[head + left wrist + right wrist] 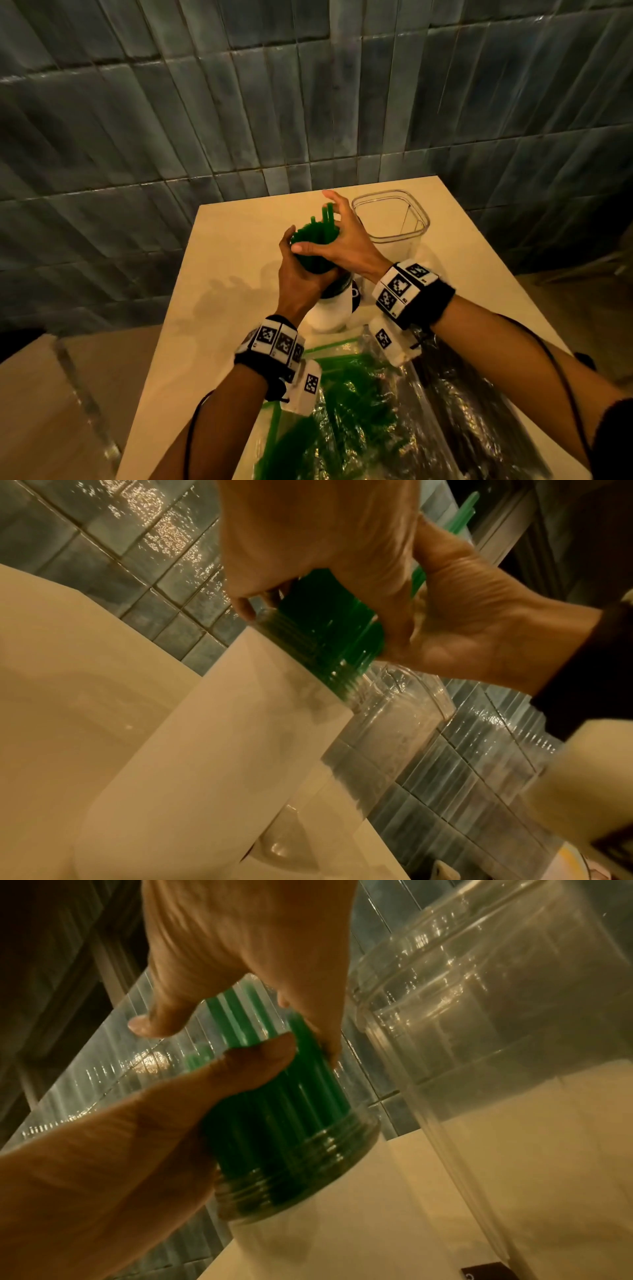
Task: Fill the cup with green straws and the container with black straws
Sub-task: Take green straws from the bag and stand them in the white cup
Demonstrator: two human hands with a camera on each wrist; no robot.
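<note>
A white cup stands in the middle of the table and holds a thick bundle of green straws. My left hand wraps the bundle from the left, just above the cup's rim. From the right, my right hand cups the straw tops, its thumb across the front and its fingers behind the taller straws. In the left wrist view the cup and straws sit under both hands. The right wrist view shows the straws in the cup's clear threaded neck. The clear container stands behind, holding no straws.
A clear bag of green straws lies on the near part of the table, with a bag of black straws to its right. A tiled wall rises behind the table. The floor drops away on the left.
</note>
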